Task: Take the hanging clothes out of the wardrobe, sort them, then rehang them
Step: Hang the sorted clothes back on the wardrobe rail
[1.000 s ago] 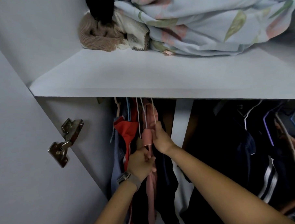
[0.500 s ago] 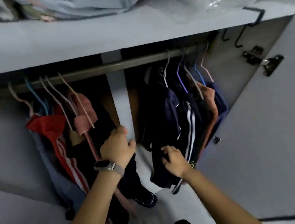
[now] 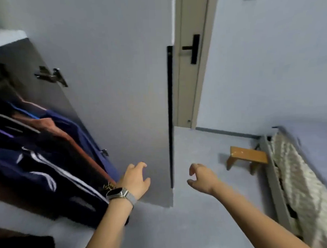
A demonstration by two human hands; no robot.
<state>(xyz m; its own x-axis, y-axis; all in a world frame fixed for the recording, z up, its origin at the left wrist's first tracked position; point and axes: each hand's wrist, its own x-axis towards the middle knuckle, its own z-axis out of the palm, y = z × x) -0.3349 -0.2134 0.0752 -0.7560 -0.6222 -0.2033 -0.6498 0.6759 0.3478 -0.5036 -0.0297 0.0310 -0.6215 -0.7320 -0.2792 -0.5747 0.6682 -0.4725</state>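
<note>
Dark hanging clothes (image 3: 39, 166) fill the wardrobe at the left: a navy jacket with white stripes, a rust-coloured garment (image 3: 69, 135) and a blue one behind it. My left hand (image 3: 135, 179), with a watch on the wrist, hovers in front of the open wardrobe door (image 3: 120, 88), fingers loosely curled and holding nothing. My right hand (image 3: 200, 176) hangs in the air right of the door's edge, fingers relaxed, nothing in it. Neither hand touches the clothes.
The wardrobe door's black handle strip (image 3: 171, 114) runs down its edge. Behind it is a room door (image 3: 191, 57) with a black lever. A small wooden stool (image 3: 246, 157) stands on the grey floor, beside a bed edge with a knitted blanket (image 3: 300, 183) at right.
My view has swung right, away from the wardrobe interior toward the room. Both hands have let go of the hanging clothes and now float free near the door.
</note>
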